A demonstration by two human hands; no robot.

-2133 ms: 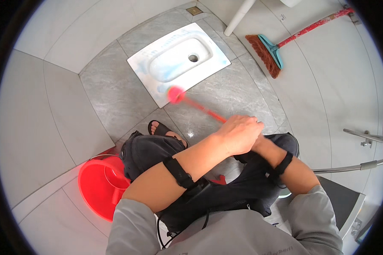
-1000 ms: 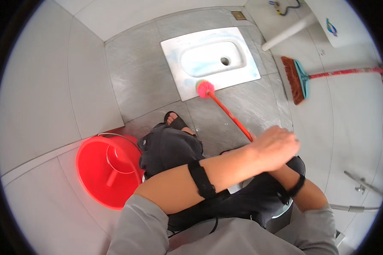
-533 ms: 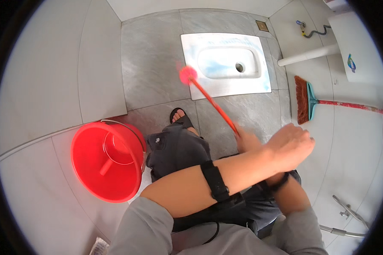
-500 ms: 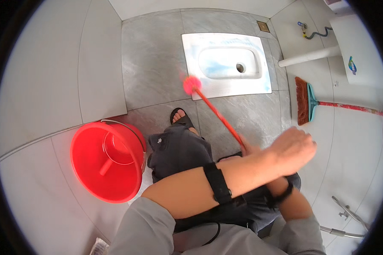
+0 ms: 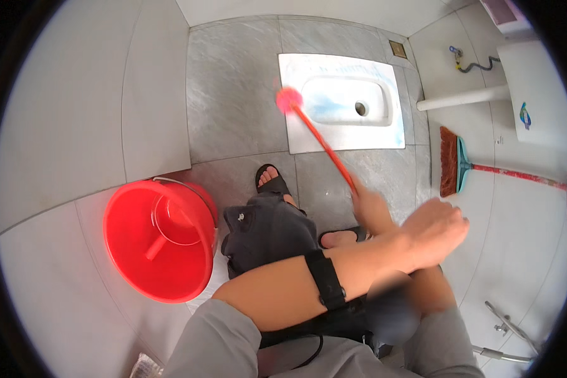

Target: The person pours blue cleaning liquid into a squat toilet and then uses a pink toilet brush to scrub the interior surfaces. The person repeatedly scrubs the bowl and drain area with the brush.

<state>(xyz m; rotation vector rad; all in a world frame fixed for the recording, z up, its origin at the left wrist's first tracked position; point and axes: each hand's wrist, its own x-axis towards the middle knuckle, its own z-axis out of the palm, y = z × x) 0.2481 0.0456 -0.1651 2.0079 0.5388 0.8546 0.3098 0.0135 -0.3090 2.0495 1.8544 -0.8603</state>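
My right hand (image 5: pixel 372 211) is closed around the orange handle of a toilet brush (image 5: pixel 326 148). The brush's round pink head, slightly blurred, is at the left edge of a white squat toilet (image 5: pixel 340 142); whether it touches the rim I cannot tell. Blue smears show in the toilet's basin and along its far rim. My left forearm, with a black strap round it, crosses over my right arm. At its end my left hand (image 5: pixel 436 227) is curled into a fist, and nothing sticks out of it. Its palm side is hidden.
A red bucket (image 5: pixel 123 252) with a red-handled dipper inside stands at my left. A broom (image 5: pixel 463 165) with brown bristles leans at the right, below a white pipe (image 5: pixel 463 97) and a cistern (image 5: pixel 542 94). A hose (image 5: pixel 513 327) shows at the lower right.
The toilet brush head has moved away from me along the toilet's left side, and my right hand has moved forward with it. My left fist is slightly lower in the picture.
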